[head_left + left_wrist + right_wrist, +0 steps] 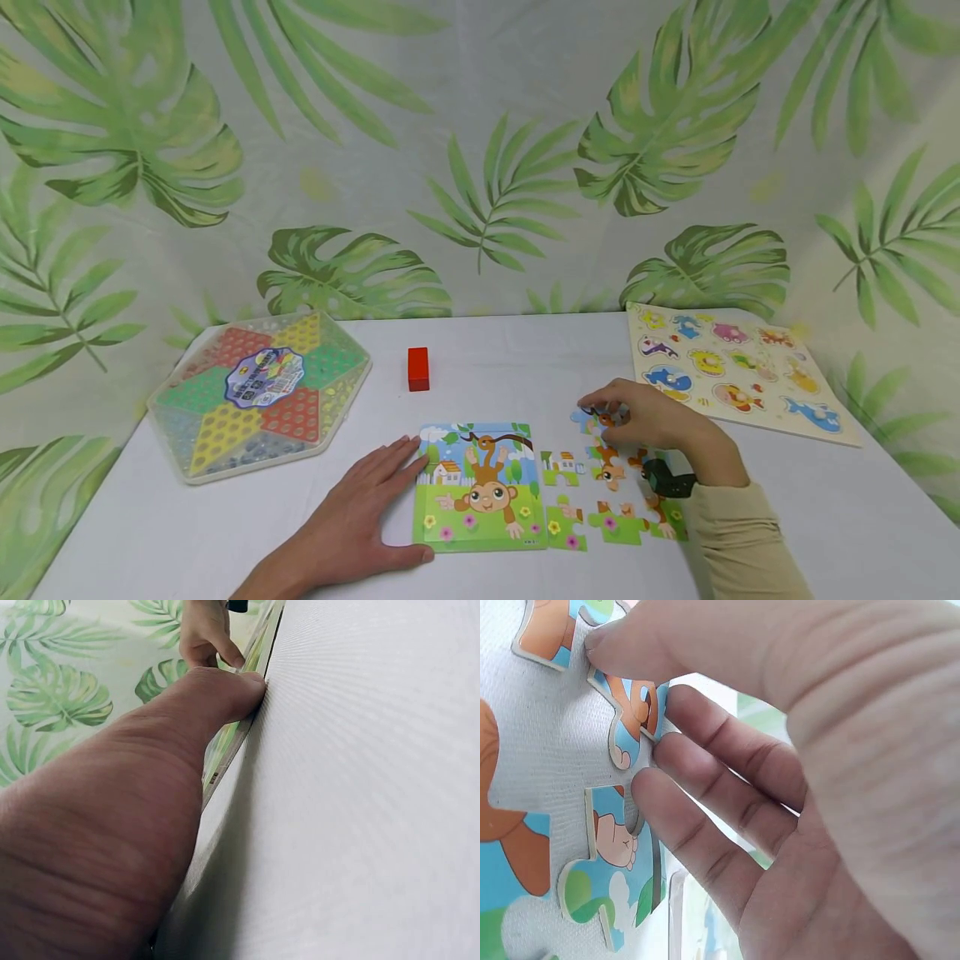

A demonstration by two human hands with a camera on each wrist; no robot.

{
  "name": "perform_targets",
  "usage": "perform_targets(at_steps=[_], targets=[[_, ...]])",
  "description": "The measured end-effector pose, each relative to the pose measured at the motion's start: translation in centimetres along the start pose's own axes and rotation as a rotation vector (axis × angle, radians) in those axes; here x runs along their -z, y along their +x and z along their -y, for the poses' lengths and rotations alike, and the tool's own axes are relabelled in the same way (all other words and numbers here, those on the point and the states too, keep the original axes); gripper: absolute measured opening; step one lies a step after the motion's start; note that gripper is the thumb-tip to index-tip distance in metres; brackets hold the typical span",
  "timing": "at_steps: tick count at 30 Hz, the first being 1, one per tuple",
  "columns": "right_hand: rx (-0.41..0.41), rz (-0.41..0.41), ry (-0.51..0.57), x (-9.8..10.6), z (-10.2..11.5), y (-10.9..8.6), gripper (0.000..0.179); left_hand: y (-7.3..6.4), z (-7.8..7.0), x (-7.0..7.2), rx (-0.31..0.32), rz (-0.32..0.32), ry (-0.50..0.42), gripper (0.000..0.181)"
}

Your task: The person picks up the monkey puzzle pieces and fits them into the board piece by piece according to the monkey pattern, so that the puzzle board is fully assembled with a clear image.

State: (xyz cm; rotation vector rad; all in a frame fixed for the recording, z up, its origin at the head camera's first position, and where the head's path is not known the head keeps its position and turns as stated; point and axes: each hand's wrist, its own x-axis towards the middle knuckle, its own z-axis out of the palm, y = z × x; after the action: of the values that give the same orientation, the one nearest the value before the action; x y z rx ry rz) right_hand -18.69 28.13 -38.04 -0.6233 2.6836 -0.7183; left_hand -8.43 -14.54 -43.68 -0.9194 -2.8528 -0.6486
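Observation:
The left hand lies on the white table with its fingers extended. Its fingertips meet the left edge of a monkey picture board, and its thumb reaches along the lower left corner. To the right of the board, the right hand bends over the back of a group of loose jigsaw pieces. In the right wrist view, thumb and fingers pinch a blue-and-brown jigsaw piece from opposite sides, low over the cloth. Beside it lies another piece showing a monkey's foot. The right forearm partly covers the rightmost pieces.
A hexagonal Chinese checkers box sits at the left. Near the back middle stands a small red block. At the back right lies a sea-animal puzzle board. A leaf-print cloth hangs behind the table.

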Motion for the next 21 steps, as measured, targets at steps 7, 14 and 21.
perform_targets(at_steps=[7, 14, 21], targets=[[-0.001, -0.011, -0.006, -0.13, -0.08, 0.24, 0.04, 0.0, -0.01, -0.04, 0.023, 0.018, -0.021, 0.1], [0.004, -0.025, -0.004, -0.22, 0.26, 0.25, 0.039, -0.05, 0.12, -0.12, 0.024, 0.022, -0.016, 0.101], [0.009, -0.025, 0.005, -0.33, 0.46, 0.38, 0.039, -0.13, 0.24, -0.25, 0.013, 0.012, -0.01, 0.101]])
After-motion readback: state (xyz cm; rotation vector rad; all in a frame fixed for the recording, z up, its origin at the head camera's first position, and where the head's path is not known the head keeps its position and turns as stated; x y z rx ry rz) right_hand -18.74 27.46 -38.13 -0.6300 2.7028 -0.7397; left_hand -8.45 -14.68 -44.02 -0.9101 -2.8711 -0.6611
